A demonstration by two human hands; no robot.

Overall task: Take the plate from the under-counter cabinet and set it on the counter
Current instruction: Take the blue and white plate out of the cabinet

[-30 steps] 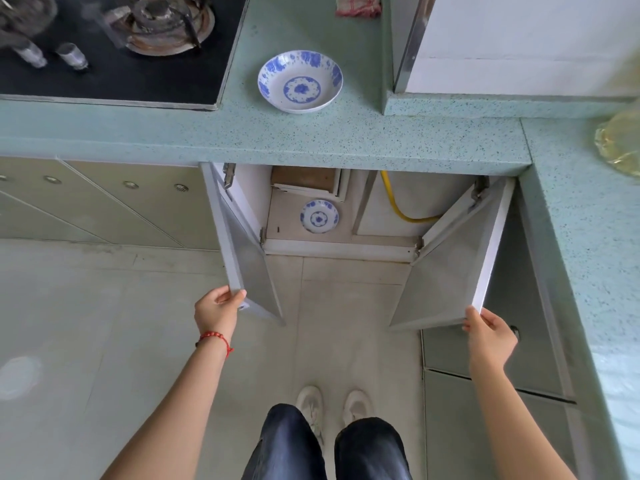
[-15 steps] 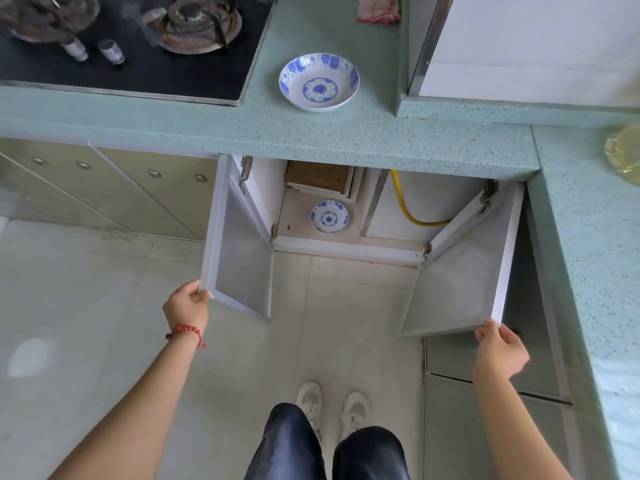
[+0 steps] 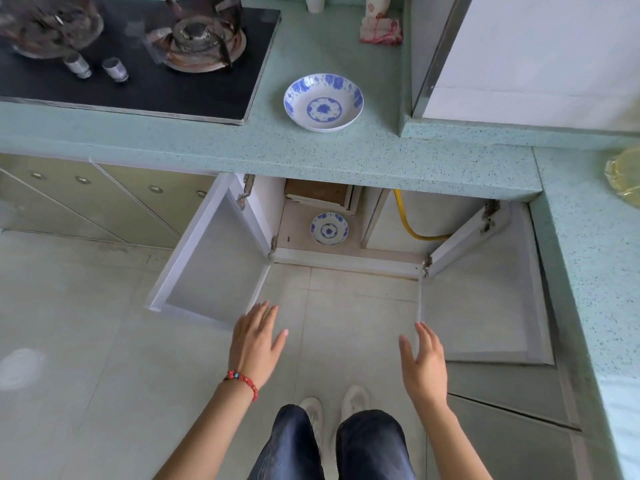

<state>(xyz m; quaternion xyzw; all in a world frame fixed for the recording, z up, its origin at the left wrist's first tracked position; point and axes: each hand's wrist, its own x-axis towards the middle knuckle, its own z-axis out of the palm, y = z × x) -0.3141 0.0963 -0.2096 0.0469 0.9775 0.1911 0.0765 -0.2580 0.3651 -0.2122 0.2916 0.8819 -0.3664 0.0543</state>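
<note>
A small blue-and-white plate point(image 3: 329, 229) lies on the floor of the under-counter cabinet point(image 3: 346, 254), whose two doors stand wide open. A larger blue-and-white plate point(image 3: 323, 102) rests on the green speckled counter point(image 3: 311, 154) above. My left hand point(image 3: 256, 344), with a red bead bracelet on the wrist, hovers open in front of the cabinet, just below the left door point(image 3: 211, 258). My right hand point(image 3: 422, 363) hovers open beside the lower edge of the right door point(image 3: 478, 296). Neither hand holds anything.
A black gas hob point(image 3: 138, 64) with burners fills the counter's left. A folded cloth point(image 3: 380, 31) sits at the back. A yellow hose point(image 3: 408, 223) and a brown box point(image 3: 320, 194) are inside the cabinet. The counter turns a corner on the right, with an oil bottle point(image 3: 625, 174) on it.
Both hands let go of the door edges and moved inward toward the cabinet opening. The doors swung further open. The view shifted closer to the counter.
</note>
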